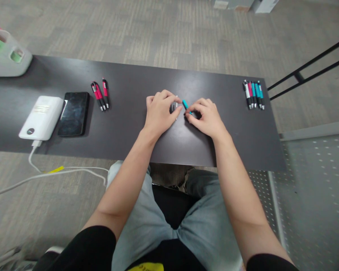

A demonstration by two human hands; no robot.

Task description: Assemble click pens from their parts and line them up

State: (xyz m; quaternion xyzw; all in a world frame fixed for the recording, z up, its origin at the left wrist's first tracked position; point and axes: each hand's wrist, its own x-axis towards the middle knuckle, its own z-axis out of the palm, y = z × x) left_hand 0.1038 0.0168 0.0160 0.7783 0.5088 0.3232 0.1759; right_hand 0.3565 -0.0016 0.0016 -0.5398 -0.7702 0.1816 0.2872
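Closest in, pale blue jeans (138, 210) were seen below the edge of a dark table (130, 139), with a white cable (76, 171) looped off to the left. Then up to the middle of the tabletop, and both hands were brought close together there! By the right hand (206, 116), a turquoise pen piece (185, 104) was pinched between thumb and fingertips; slim, bright and smooth, it was tilted, its upper end pointed away and to the left, its lower end covered by the fingers. Just beside it, the left hand (161, 112) was held curled around a thin, pale, straight strip (176, 106); whether that was gripped or merely surrounded could not be told. On the left, a white power bank (42, 118) was set next to a black phone (73, 114), the cable plugged into its near end. Past the phone, three red-and-black pens (105, 94) were laid down, while at the far right a neat row of pens (254, 95) was lined up: white, red, turquoise. Farther left, a pale basket (24, 62) was parked at the table's back edge, grey carpet (158, 34) spread beyond.
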